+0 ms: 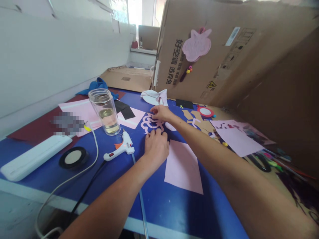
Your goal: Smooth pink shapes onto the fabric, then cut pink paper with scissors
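Note:
A pale pink cut-out with scalloped loops (149, 123) lies flat on the blue table (174, 212). My left hand (156, 146) rests at its near edge, fingers curled and fingertips pressing on the paper. My right hand (161, 112) reaches over from the right and pinches the far edge of the same cut-out. A white hot glue gun (120, 150) lies just left of my left hand, nozzle pointing toward the cut-out. A plain pink sheet (183, 167) lies under my right forearm.
A clear glass jar (106, 111) with yellowish liquid stands left of the cut-out. A white power strip (35, 157) and a black tape roll (73, 157) lie at the near left. A large cardboard box (224, 66) with a pink shape walls off the right. Scissors and paper scraps (261, 159) lie on the right.

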The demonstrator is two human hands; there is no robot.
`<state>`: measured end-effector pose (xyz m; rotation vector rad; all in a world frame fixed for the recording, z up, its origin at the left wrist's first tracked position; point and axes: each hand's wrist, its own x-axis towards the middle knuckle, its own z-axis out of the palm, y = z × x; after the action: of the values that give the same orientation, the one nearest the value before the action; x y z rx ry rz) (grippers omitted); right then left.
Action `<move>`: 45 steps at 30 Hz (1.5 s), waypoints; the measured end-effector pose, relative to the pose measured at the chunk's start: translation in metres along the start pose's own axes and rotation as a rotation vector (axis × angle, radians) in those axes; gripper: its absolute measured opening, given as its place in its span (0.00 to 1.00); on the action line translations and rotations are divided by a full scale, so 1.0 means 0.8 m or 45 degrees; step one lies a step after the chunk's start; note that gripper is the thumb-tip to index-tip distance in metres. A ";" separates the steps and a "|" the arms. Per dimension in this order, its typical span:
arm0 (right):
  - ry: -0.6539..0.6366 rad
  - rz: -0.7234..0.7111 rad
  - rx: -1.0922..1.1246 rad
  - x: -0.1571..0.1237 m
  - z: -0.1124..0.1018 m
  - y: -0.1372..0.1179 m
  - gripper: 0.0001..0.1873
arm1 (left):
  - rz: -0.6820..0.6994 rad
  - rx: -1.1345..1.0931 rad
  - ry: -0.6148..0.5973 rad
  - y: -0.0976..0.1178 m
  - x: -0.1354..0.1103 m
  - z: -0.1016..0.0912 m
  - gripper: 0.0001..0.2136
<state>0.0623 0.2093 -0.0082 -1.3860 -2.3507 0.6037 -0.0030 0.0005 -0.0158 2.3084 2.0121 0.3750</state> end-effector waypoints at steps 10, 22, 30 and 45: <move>-0.036 0.024 -0.098 -0.031 -0.014 -0.002 0.21 | 0.024 0.092 0.013 0.000 0.000 -0.003 0.15; 0.058 0.009 -0.054 -0.083 -0.021 0.003 0.20 | 0.061 0.131 0.037 0.000 -0.001 -0.004 0.18; 0.147 0.028 -0.052 -0.151 -0.043 0.016 0.18 | 0.226 -0.052 0.099 0.000 0.001 0.002 0.12; 0.365 0.770 -0.752 -0.405 -0.150 0.178 0.42 | 0.620 -0.366 -0.070 0.015 -0.006 0.014 0.12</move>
<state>0.3766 0.0074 -0.0054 -2.2935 -1.9312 -0.1868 0.0106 -0.0050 -0.0250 2.5509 1.2501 0.5712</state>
